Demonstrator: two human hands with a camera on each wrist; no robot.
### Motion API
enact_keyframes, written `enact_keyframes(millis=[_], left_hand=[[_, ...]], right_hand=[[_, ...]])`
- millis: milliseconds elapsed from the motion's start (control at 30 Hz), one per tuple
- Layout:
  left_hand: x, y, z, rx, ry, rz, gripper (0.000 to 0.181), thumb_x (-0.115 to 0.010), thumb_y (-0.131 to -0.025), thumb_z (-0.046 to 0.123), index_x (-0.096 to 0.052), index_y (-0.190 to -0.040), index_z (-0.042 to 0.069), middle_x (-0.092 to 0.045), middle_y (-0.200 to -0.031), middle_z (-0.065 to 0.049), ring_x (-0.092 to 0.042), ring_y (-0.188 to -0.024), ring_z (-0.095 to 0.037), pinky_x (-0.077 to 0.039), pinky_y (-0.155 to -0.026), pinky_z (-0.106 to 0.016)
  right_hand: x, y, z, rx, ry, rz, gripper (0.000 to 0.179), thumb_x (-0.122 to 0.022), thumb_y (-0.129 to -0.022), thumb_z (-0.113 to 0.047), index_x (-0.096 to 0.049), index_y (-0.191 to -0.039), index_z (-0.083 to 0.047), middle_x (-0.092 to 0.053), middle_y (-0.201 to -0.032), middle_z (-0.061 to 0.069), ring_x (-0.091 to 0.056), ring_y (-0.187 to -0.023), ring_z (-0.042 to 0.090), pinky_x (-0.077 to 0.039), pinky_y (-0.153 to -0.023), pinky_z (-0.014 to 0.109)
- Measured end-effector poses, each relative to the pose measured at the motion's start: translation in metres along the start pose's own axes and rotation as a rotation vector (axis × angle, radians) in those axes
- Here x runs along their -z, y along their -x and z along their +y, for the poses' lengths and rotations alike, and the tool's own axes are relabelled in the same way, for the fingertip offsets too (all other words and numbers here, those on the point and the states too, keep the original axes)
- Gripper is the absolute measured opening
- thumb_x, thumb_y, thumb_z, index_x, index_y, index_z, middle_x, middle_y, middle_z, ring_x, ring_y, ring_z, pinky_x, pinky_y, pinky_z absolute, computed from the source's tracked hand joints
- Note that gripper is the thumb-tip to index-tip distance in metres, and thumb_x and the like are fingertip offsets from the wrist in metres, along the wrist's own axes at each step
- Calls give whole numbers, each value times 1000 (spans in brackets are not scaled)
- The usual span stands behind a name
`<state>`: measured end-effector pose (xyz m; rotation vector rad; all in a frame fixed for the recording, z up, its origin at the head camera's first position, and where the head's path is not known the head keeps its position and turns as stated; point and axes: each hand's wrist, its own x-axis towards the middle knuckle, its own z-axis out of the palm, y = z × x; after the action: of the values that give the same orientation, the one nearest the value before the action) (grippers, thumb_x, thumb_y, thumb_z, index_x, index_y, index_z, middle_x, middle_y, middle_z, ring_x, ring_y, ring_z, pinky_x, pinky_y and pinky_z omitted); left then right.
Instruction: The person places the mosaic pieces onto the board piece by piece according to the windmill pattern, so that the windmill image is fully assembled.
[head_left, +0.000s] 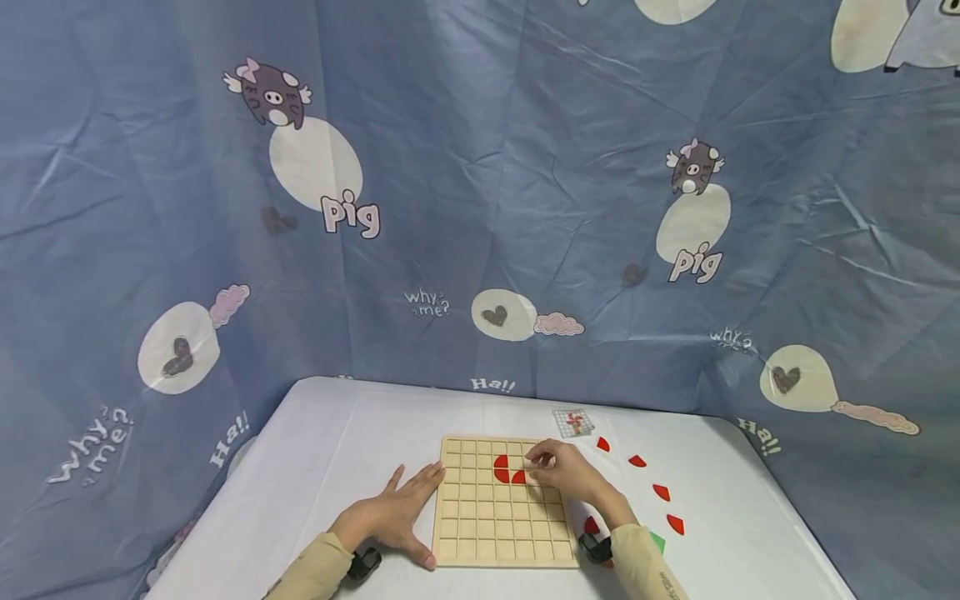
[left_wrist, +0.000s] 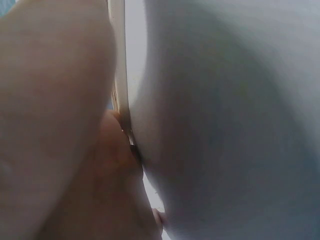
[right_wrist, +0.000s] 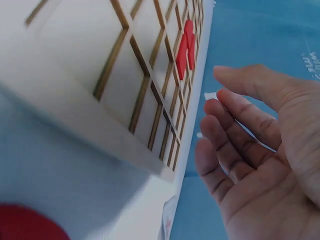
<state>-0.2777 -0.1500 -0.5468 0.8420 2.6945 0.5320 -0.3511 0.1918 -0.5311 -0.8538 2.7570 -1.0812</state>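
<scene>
A wooden grid board [head_left: 474, 531] lies on the white table, with red quarter-circle pieces [head_left: 502, 475] set in its upper middle cells; one more red piece [head_left: 518, 477] sits just right of these. My left hand [head_left: 393, 510] lies spread along the board's left edge, fingertips and thumb against it. Over the board's upper right part is my right hand [head_left: 567, 472], close to the red pieces. In the right wrist view its thumb and loosely bent fingers [right_wrist: 227, 145] stand apart, and no piece shows between them. The left wrist view shows mostly the left hand's skin, close up.
Several loose red pieces [head_left: 661, 492] lie on the table right of the board. A small pattern card [head_left: 573, 423] is beyond the board's upper right corner. A green piece [head_left: 658, 542] shows partly behind the right sleeve. A blue curtain [head_left: 450, 167] hangs around the table.
</scene>
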Motion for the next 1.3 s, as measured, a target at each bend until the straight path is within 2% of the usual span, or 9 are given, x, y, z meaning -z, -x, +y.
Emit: enact_keyframes(millis=[333,500,800,900,1067,1300], left_hand=[[-4,1,2,12,-7,10,140,-76,-56,74,-8,-154,2,-6,-163,-14,-9,-151,-31,2,-118,-63],[-4,1,2,9,-7,14,140,-76,-56,74,-9,-154,2,-7,-163,-14,-9,-151,-31,2,-118,-64],[-2,4,4,-3,-1,7,138,-76,-58,72,-7,-154,1,-5,-163,-15,-8,-151,-31,3,-118,-64],[-2,3,3,1,0,7,138,-76,-58,72,-7,-154,2,-5,-163,-14,-8,-151,-31,3,-118,-63],[-3,3,3,6,1,5,139,-76,-57,73,-7,-154,2,-5,-163,-14,-8,-151,-31,3,-119,-63],[-3,4,4,1,6,6,139,-77,-57,72,-7,-154,2,-6,-163,-15,-8,-151,-32,3,-119,-63]], right_hand=[[15,13,13,-47,-54,51,20,-71,-87,-13,-68,-104,-4,-68,-97,6,-60,-84,8,-55,-74,24],[27,20,19,-127,-78,83,22,-72,-87,-16,-67,-106,-5,-67,-100,8,-60,-86,10,-54,-76,24],[48,32,38,-210,-51,174,27,-75,-83,-11,-66,-108,-3,-68,-103,12,-64,-89,16,-55,-77,24],[54,34,44,-244,-60,211,31,-75,-82,-11,-65,-110,-1,-67,-105,14,-64,-94,22,-55,-80,28],[64,35,54,-289,-62,273,39,-75,-82,-11,-59,-115,2,-64,-109,19,-61,-102,32,-53,-90,42],[71,32,68,-331,-58,312,46,-75,-82,-12,-54,-121,1,-58,-118,20,-56,-110,34,-47,-100,49]])
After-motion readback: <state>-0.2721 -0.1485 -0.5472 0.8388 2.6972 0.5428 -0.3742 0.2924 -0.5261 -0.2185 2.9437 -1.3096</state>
